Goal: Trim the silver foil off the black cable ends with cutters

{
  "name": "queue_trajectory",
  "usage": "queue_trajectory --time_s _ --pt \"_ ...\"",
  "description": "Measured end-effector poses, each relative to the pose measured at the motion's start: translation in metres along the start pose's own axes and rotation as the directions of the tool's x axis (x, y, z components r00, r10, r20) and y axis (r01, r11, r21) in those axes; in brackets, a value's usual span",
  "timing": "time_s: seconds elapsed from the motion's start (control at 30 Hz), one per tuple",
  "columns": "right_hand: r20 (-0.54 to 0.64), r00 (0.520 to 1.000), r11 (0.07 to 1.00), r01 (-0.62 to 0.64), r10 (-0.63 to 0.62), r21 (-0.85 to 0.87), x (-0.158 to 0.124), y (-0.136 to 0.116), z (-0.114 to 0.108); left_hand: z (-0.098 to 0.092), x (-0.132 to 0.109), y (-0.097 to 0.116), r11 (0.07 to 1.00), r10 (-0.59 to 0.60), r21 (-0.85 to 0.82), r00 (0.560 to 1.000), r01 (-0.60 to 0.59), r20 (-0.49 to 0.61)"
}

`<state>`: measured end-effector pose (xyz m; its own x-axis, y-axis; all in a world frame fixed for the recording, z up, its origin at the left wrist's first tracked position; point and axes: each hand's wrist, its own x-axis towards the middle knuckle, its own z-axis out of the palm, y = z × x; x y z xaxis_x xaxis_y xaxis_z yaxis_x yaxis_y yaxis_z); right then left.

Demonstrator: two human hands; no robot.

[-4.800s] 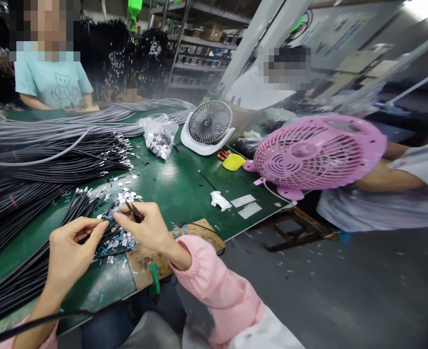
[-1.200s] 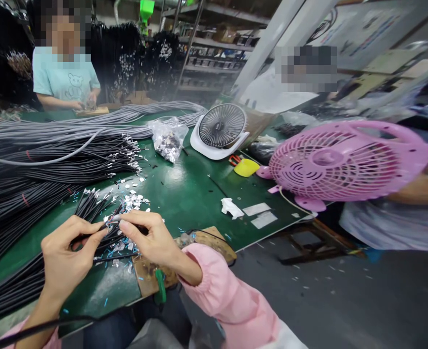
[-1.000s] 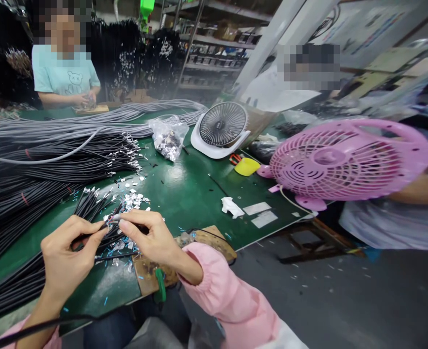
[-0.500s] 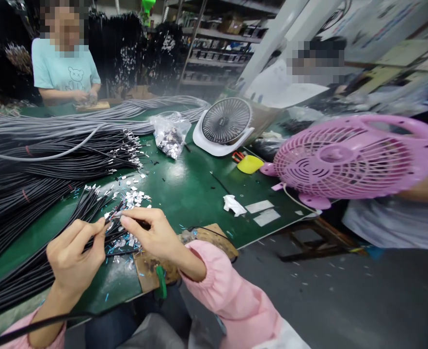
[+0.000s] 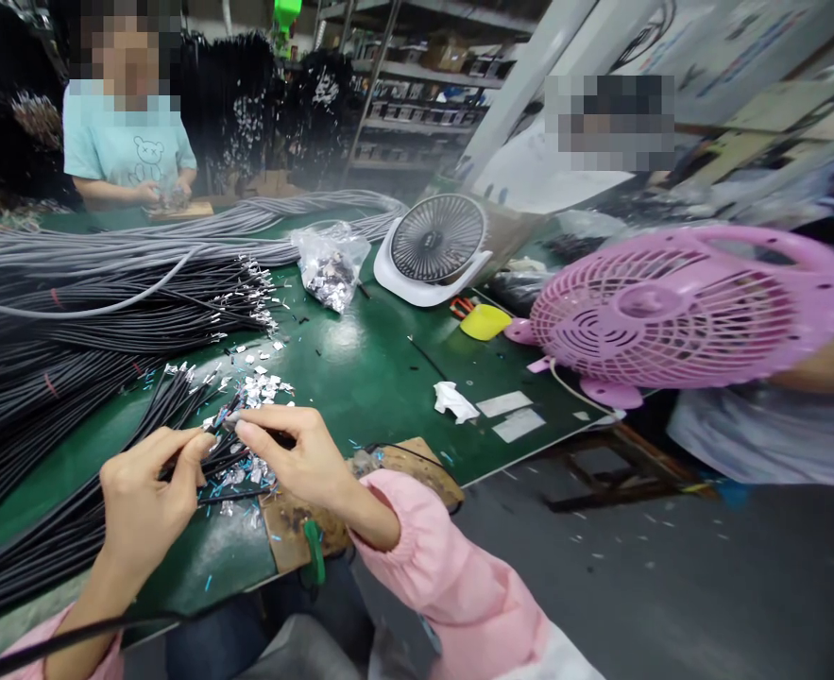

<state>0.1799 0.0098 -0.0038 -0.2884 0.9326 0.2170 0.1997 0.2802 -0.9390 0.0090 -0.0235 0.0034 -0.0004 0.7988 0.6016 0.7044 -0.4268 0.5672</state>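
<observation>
My left hand (image 5: 148, 491) pinches the end of a black cable (image 5: 91, 624), whose length runs down past my wrist to the lower left. Close beside it, my right hand (image 5: 303, 458) has thumb and index finger closed on the thin coloured wires at that cable's tip. The wire ends are small and partly hidden by the fingertips. Beneath and behind both hands lie white and blue scraps (image 5: 264, 385). A bundle of black cables (image 5: 55, 529) with stripped ends stretches to the left.
Grey cables (image 5: 246, 212) and more black cables (image 5: 105, 302) cover the table's left. Beyond them are a plastic bag (image 5: 331, 264), a white fan (image 5: 437, 241), a pink fan (image 5: 657, 302) and a wooden board (image 5: 281, 534). One person sits across the table, another at the right.
My left hand has shifted slightly right and its fingers have changed position at the cable end. My right hand stays nearly in place, still pinching.
</observation>
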Motion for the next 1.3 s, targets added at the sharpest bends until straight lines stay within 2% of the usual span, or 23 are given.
queue_trajectory --time_s 0.13,0.27,0.33,0.4,0.47,0.53,0.6,0.7,0.83,0.9,0.97,1.17,1.23,1.3 --pt "-0.038 0.999 1.000 0.012 -0.012 0.012 -0.001 -0.002 0.001 -0.002 0.005 0.005 0.987 -0.116 -0.103 0.988 0.126 0.099" --pt "-0.131 0.990 0.995 -0.042 0.054 0.090 0.003 -0.005 0.001 -0.002 0.008 0.008 0.969 -0.180 -0.151 0.977 0.196 0.112" --pt "-0.129 0.991 0.994 -0.031 0.044 0.101 0.005 -0.006 0.001 -0.002 0.008 0.008 0.966 -0.185 -0.160 0.976 0.203 0.117" --pt "-0.111 0.993 0.993 0.054 -0.042 0.106 0.006 -0.004 0.001 -0.001 0.008 0.008 0.967 -0.179 -0.162 0.975 0.199 0.129" --pt "-0.146 0.973 0.979 0.189 -0.177 0.072 0.005 0.001 0.002 0.000 0.007 0.007 0.968 -0.178 -0.155 0.976 0.196 0.126" --pt "-0.207 0.923 0.945 0.325 -0.326 -0.036 0.002 0.006 0.004 0.003 0.006 0.007 0.970 -0.186 -0.138 0.977 0.199 0.103" --pt "-0.221 0.873 0.899 0.407 -0.435 -0.161 -0.001 0.011 0.007 0.006 0.004 0.007 0.972 -0.196 -0.116 0.978 0.203 0.070" --pt "-0.192 0.852 0.863 0.434 -0.486 -0.260 -0.004 0.013 0.009 0.009 0.000 0.007 0.975 -0.201 -0.087 0.979 0.202 0.029" --pt "-0.162 0.907 0.912 0.356 -0.389 -0.202 -0.001 0.009 0.009 0.009 0.000 0.007 0.983 -0.175 -0.058 0.984 0.177 0.024" --pt "-0.102 0.938 0.929 0.307 -0.333 -0.205 0.001 0.009 0.007 0.007 0.002 0.006 0.987 -0.150 -0.049 0.987 0.153 0.054" --pt "-0.025 0.949 0.918 0.296 -0.314 -0.263 0.003 0.010 0.005 0.006 0.005 0.005 0.990 -0.126 -0.048 0.987 0.131 0.095" --pt "0.201 0.918 0.736 0.396 -0.343 -0.549 0.001 0.016 -0.001 0.002 0.011 0.004 0.989 -0.122 -0.064 0.975 0.135 0.184" --pt "0.240 0.901 0.733 0.433 -0.360 -0.525 0.001 0.014 -0.002 0.000 0.013 0.003 0.985 -0.131 -0.080 0.968 0.151 0.216" --pt "0.249 0.885 0.815 0.461 -0.394 -0.350 0.000 0.010 -0.004 -0.004 0.016 0.001 0.980 -0.129 -0.114 0.954 0.164 0.271"
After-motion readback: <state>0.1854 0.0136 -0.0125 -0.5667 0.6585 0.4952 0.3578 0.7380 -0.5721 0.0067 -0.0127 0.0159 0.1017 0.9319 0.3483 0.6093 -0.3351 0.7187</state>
